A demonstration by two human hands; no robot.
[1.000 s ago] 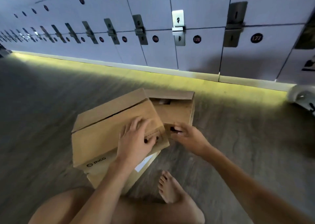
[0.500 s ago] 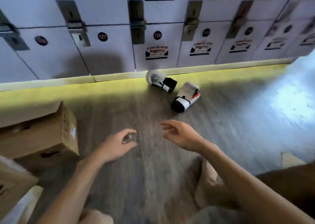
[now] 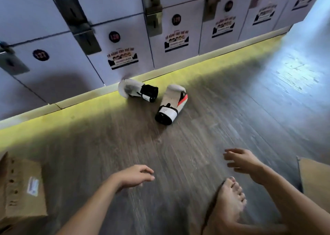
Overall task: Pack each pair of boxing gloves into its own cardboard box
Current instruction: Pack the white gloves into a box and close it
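Observation:
Two white boxing gloves with black cuffs lie on the wood floor near the lockers. One glove (image 3: 137,91) rests against the plinth, the other glove (image 3: 171,104), with a red stripe, lies just right of it. A cardboard box (image 3: 21,186) sits at the left edge, with a white label on its side. Part of another cardboard box (image 3: 314,177) shows at the right edge. My left hand (image 3: 135,175) and my right hand (image 3: 242,161) hover over the floor, fingers loosely apart, holding nothing, well short of the gloves.
A wall of grey numbered lockers (image 3: 125,29) with metal latches and stickers runs along the far side above a yellow-lit plinth. My bare foot (image 3: 230,199) rests on the floor below my right hand.
My hands have left the box on the left and the view has swung right. Both hands moved right, and the gloves now sit nearer the centre.

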